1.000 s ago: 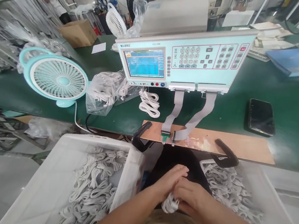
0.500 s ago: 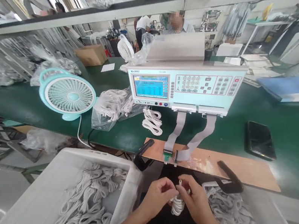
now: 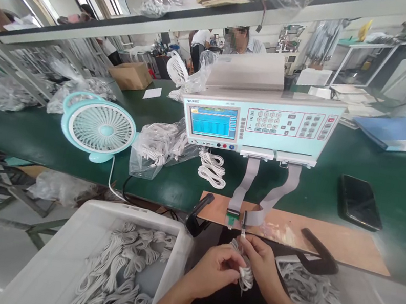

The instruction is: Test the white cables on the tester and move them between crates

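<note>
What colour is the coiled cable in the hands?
White; the coiled cable shows best in the head view.

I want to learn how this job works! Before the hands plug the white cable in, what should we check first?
1. Both hands grip the coiled white cable: left hand, right hand - ok.
2. Plug end raised towards the connector on the board - ok.
3. Plug actually seated - cannot tell.
4. Tester screen lit - ok.
5. Ribbon cables reach the board - ok.
6. Phone lies away from the board - ok.
</note>
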